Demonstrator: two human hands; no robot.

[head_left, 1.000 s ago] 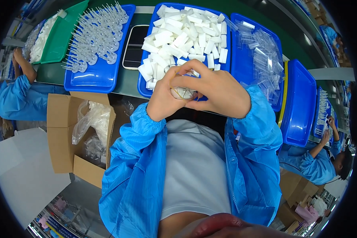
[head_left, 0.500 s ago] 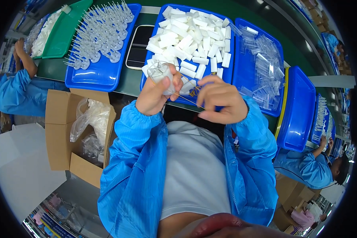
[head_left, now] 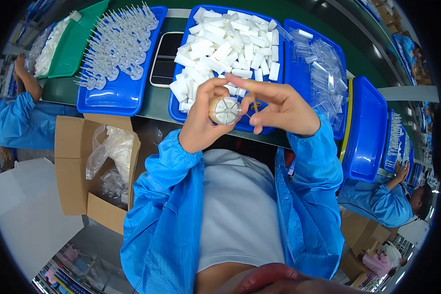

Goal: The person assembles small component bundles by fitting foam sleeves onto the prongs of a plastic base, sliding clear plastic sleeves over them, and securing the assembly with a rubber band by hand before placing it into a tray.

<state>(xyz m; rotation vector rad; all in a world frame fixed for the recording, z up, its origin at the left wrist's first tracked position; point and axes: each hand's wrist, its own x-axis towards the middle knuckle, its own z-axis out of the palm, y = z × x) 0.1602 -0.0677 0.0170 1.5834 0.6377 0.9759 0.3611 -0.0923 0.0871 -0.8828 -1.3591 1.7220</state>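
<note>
My left hand (head_left: 204, 113) is closed around a round bundle of white, block-like pieces (head_left: 227, 111). Its end faces up and shows seams running out from the centre, and a yellowish edge shows at its side. Beside it, my right hand (head_left: 284, 107) is curled, with the index finger reaching over the top of the bundle and the thumb lower down. A thin yellowish rubber band (head_left: 255, 106) shows between the thumb and index finger of that hand; how it runs to the bundle is partly hidden. Behind both hands lies a blue tray heaped with white blocks (head_left: 220, 46).
On the right are a tray of clear plastic pieces (head_left: 323, 81) and a blue tray (head_left: 366, 130). To the left stand a phone (head_left: 165, 59), a tray of clear stemmed parts (head_left: 115, 46) and an open cardboard box (head_left: 72, 166). Co-workers sit at both sides.
The bundle has turned so its seamed end faces up, lower and further right. My right hand has come closer to it; the band that was stretched between them no longer shows as a long line.
</note>
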